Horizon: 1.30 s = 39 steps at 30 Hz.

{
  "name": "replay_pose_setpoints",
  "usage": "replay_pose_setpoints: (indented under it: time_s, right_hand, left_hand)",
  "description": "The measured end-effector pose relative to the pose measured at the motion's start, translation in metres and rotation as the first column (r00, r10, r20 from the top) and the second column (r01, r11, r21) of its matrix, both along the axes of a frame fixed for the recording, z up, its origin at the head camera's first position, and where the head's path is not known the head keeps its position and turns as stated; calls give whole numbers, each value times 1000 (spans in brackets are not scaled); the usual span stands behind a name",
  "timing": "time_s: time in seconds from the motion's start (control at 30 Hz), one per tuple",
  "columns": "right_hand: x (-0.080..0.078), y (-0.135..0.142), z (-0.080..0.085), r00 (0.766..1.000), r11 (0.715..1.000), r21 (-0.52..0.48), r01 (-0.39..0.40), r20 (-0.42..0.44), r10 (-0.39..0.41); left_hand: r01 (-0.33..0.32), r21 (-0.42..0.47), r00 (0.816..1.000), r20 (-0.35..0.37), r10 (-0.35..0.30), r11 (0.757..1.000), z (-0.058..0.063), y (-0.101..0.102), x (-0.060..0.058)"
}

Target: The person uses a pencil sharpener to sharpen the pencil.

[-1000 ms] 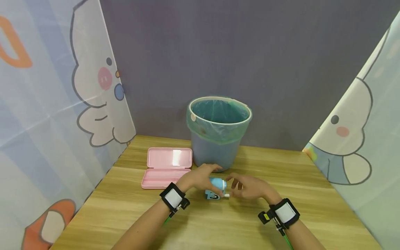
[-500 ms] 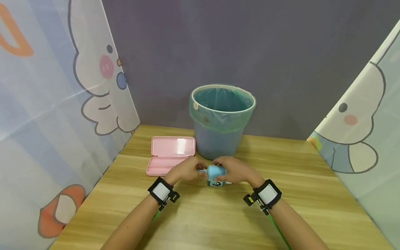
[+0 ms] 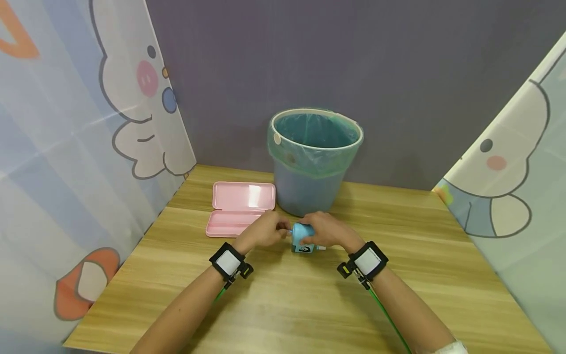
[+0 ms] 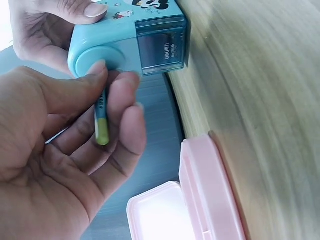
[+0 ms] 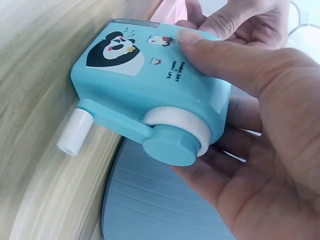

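A light blue pencil sharpener (image 3: 298,231) with a panda print stands on the table, its round front facing my left hand. My right hand (image 3: 329,230) grips its body, the thumb on the printed side in the right wrist view. My left hand (image 3: 264,231) pinches a short pencil (image 4: 102,125) between thumb and fingers at the sharpener's round front. The pencil's far end is hidden by the fingertips and the sharpener. On the opposite side sits the crank with its white handle (image 5: 75,131), which no hand touches. A see-through drawer (image 4: 162,47) shows low on the sharpener.
An open pink pencil case (image 3: 243,196) lies left of the hands, close to my left hand. Behind the sharpener stands a blue-grey bin (image 3: 305,189) with a green liner. Printed curtains flank the wooden table (image 3: 283,305), with a grey backdrop behind.
My left hand has gone from the sharpener's top to the pencil at its front. My right hand has moved left onto the sharpener and now grips it. The head view has tilted down slightly.
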State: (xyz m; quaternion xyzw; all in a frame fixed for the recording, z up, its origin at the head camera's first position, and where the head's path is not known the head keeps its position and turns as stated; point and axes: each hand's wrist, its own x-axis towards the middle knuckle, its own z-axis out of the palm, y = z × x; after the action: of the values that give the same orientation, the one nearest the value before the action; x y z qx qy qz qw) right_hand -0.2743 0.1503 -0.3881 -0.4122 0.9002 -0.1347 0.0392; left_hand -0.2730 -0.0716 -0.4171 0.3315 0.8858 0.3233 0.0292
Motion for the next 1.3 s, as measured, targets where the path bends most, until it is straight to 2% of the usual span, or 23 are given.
replay_pose_setpoints:
  time_s: [0.17, 0.3, 0.43, 0.63, 0.8, 1.3]
  right_hand:
    - [-4, 1, 2, 999, 999, -5, -43, -30, 42]
    - [-4, 1, 2, 998, 998, -26, -61, -24, 60]
    - [-3, 3, -2, 998, 998, -26, -55, -22, 55]
    - [-5, 6, -3, 998, 998, -34, -59, -32, 58]
    - [-6, 7, -2, 998, 998, -43, -52, -24, 51]
    - [-5, 6, -3, 998, 998, -30, -58, -27, 57]
  left_hand:
    - [-6, 22, 999, -31, 7, 1000, 2, 1, -3]
    - [-20, 2, 999, -43, 20, 1000, 2, 2, -1]
    - [-27, -5, 999, -38, 27, 1000, 0, 2, 0]
    - [-53, -28, 995, -87, 50, 998, -3, 0, -1]
    - [-43, 6, 993, -107, 43, 999, -2, -3, -1]
    - [-48, 5, 986, -161, 48, 999, -5, -14, 0]
